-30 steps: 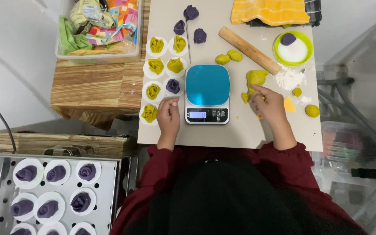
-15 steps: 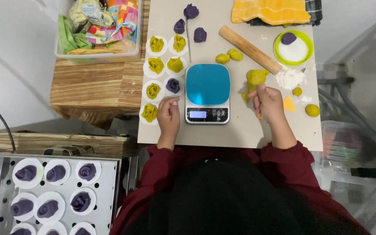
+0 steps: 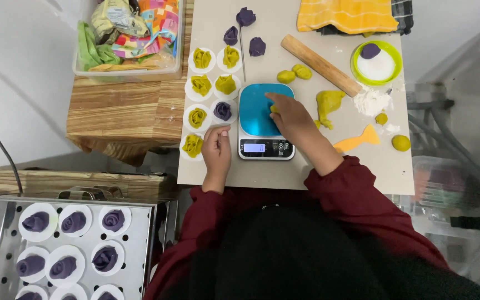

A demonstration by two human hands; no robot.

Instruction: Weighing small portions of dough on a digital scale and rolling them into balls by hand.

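Note:
My right hand (image 3: 291, 118) reaches over the blue top of the kitchen scale (image 3: 254, 116) and pinches a small piece of yellow dough (image 3: 274, 109) against the pan. My left hand (image 3: 216, 149) rests closed on the board just left of the scale, next to a yellow dough rose on a white paper round (image 3: 192, 145). A larger lump of yellow dough (image 3: 329, 104) lies right of the scale, with an orange scraper (image 3: 358, 141) below it.
Yellow and purple dough roses on paper rounds (image 3: 211, 83) fill the board's left side. A wooden rolling pin (image 3: 320, 65), a green-rimmed flour bowl (image 3: 376, 62), and a yellow cloth (image 3: 346, 15) lie at the back. A steel tray of purple roses (image 3: 68, 250) sits lower left.
My right hand has moved left from the yellow dough lump to over the scale's blue pan, carrying a small piece of dough. My left hand has stayed put.

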